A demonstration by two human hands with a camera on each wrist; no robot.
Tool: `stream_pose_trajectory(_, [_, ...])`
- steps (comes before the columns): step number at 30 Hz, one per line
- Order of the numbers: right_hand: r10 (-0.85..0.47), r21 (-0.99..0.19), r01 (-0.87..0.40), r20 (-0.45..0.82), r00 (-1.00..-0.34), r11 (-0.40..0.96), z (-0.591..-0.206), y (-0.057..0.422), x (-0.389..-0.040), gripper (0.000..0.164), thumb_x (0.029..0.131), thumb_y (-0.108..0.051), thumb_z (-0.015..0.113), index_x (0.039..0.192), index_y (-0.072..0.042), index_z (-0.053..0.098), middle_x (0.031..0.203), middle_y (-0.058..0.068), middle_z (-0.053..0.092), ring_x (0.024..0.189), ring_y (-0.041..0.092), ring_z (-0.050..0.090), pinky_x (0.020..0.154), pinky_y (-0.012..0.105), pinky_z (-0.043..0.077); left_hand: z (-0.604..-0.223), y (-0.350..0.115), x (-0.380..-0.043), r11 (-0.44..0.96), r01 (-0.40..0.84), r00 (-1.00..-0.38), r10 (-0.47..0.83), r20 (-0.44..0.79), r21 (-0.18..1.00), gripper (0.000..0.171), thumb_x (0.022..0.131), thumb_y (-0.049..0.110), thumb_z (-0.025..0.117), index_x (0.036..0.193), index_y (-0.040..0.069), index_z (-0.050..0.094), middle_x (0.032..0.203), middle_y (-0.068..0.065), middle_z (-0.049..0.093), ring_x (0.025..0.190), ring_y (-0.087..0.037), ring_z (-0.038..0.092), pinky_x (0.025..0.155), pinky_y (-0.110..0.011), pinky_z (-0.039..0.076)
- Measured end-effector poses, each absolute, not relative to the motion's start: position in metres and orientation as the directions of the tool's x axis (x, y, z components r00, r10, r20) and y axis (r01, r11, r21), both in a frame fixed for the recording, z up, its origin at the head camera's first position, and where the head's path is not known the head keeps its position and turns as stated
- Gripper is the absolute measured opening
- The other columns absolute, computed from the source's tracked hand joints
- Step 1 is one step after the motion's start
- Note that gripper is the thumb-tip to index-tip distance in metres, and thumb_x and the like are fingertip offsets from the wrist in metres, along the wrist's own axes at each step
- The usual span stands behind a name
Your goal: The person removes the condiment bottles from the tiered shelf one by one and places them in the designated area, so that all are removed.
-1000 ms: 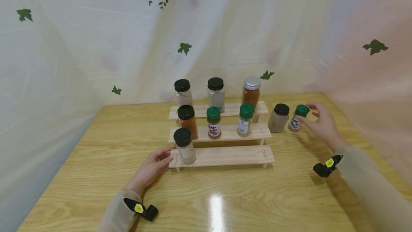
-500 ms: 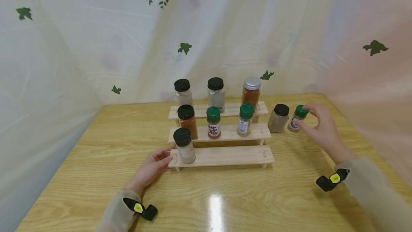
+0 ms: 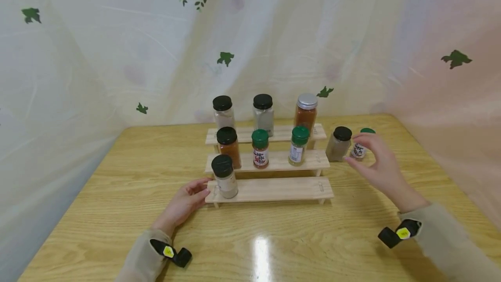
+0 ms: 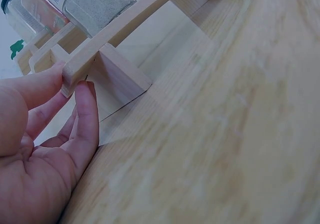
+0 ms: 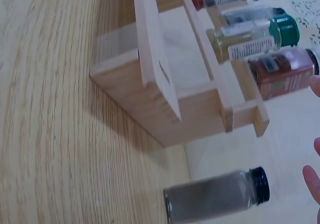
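Observation:
My left hand (image 3: 181,207) pinches the left end of the lowest step of a three-step wooden spice rack (image 3: 282,189). In the left wrist view, thumb and finger hold the board's corner (image 4: 75,71). Right of the rack, my right hand (image 3: 381,173) hangs with thumb and fingers apart, nothing between them. It is close to a black-capped jar of grey-brown spice (image 3: 337,148) standing on the table. That jar (image 5: 210,196) shows apart from the fingertips in the right wrist view. Behind the right hand stands a green-capped spice bottle (image 3: 358,152), partly hidden by the fingers.
Black-capped jars (image 3: 263,114) and a silver-capped jar (image 3: 305,114) stand on the top step. The middle step bears an orange-brown jar (image 3: 230,151) and two green-capped bottles (image 3: 260,156). A black-capped shaker (image 3: 226,182) is at the lowest step's left. A patterned curtain (image 3: 176,55) hangs behind.
My right hand has let go of the green-capped bottle and moved left, toward the black-capped jar beside it. The left hand has stayed on the rack.

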State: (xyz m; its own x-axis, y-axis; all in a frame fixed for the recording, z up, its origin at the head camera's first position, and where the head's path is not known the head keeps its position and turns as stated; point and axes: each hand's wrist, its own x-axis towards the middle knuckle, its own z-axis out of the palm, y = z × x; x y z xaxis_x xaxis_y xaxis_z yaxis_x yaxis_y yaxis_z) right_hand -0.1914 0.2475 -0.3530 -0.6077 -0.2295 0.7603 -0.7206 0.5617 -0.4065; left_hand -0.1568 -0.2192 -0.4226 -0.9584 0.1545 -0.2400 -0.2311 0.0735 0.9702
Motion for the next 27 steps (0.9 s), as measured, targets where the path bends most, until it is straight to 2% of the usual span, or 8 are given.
stream_pose_trajectory(2, [-0.234,-0.412,-0.731,0.762,-0.603,0.544,-0.351,0.243,-0.189,0.049,0.085,-0.033,0.071,0.104,0.010,0.058,0.108,0.021,0.057,0.114,-0.011,0.039,0.096,0.008,0.028,-0.423,-0.219,-0.157,0.071,-0.229,-0.958,0.159,-0.237,0.971,0.045,0.095,0.009,0.054,0.136,-0.005,0.041,0.101,0.003,0.049,0.087,-0.006,0.048,0.073,-0.019,0.047])
stream_pose_trajectory(5, [-0.243,-0.421,-0.746,0.763,-0.599,0.515,-0.349,0.236,-0.186,0.040,0.082,-0.022,0.075,0.104,0.007,0.060,0.110,0.015,0.058,0.112,-0.009,0.043,0.093,0.008,0.031,-0.424,-0.219,-0.157,0.057,-0.227,-0.958,0.164,-0.233,0.972,0.043,0.095,0.008,0.054,0.135,-0.004,0.044,0.100,0.004,0.050,0.086,-0.006,0.049,0.073,-0.019,0.047])
stream_pose_trajectory(10, [-0.254,-0.435,-0.776,0.772,-0.583,0.458,-0.347,0.222,-0.185,0.035,0.076,-0.006,0.078,0.104,0.005,0.060,0.110,0.016,0.058,0.111,-0.005,0.046,0.089,0.009,0.035,-0.425,-0.219,-0.156,0.036,-0.225,-0.959,0.170,-0.228,0.974,0.041,0.095,0.009,0.055,0.133,-0.002,0.046,0.099,0.005,0.050,0.085,-0.005,0.050,0.072,-0.019,0.047])
stream_pose_trajectory(12, [-0.246,-0.448,-0.775,0.771,-0.587,0.445,-0.346,0.217,-0.184,0.036,0.073,0.002,0.078,0.104,0.005,0.060,0.111,0.016,0.058,0.112,-0.004,0.047,0.090,0.010,0.036,-0.425,-0.219,-0.156,0.032,-0.227,-0.958,0.172,-0.230,0.973,0.041,0.094,0.009,0.055,0.133,-0.001,0.046,0.099,0.005,0.050,0.085,-0.004,0.050,0.073,-0.019,0.047])
stream_pose_trajectory(16, [-0.228,-0.492,-0.751,0.748,-0.623,0.440,-0.341,0.203,-0.179,0.045,0.064,0.018,0.075,0.103,0.005,0.059,0.114,0.004,0.058,0.111,-0.004,0.047,0.092,0.010,0.035,-0.426,-0.219,-0.156,0.028,-0.224,-0.958,0.177,-0.225,0.974,0.041,0.093,0.011,0.058,0.131,0.000,0.048,0.099,0.005,0.051,0.086,-0.005,0.050,0.073,-0.019,0.047])
stream_pose_trajectory(18, [-0.231,-0.497,-0.764,0.754,-0.615,0.412,-0.339,0.197,-0.178,0.040,0.068,0.013,0.075,0.103,0.005,0.059,0.115,-0.001,0.057,0.112,-0.002,0.047,0.094,0.011,0.035,-0.428,-0.220,-0.155,0.015,-0.198,-0.960,0.197,-0.197,0.980,0.042,0.091,0.018,0.063,0.129,0.005,0.052,0.099,0.005,0.051,0.086,-0.004,0.050,0.073,-0.018,0.047])
stream_pose_trajectory(22, [-0.255,-0.488,-0.810,0.779,-0.572,0.325,-0.337,0.183,-0.179,0.034,0.080,-0.010,0.075,0.104,0.006,0.058,0.114,0.001,0.058,0.113,0.001,0.048,0.096,0.015,0.036,-0.431,-0.222,-0.155,-0.022,-0.134,-0.963,0.240,-0.125,0.991,0.048,0.086,0.030,0.069,0.127,0.009,0.056,0.101,0.004,0.051,0.087,-0.005,0.050,0.073,-0.017,0.047])
stream_pose_trajectory(27, [-0.304,-0.503,-0.820,0.764,-0.569,0.272,-0.336,0.163,-0.177,0.035,0.081,-0.012,0.074,0.106,0.007,0.058,0.113,0.017,0.057,0.116,0.002,0.047,0.098,0.015,0.036,-0.427,-0.221,-0.156,0.035,-0.206,-0.962,0.176,-0.209,0.978,0.047,0.091,0.019,0.063,0.133,0.002,0.049,0.103,0.002,0.048,0.088,-0.006,0.048,0.073,-0.018,0.047])
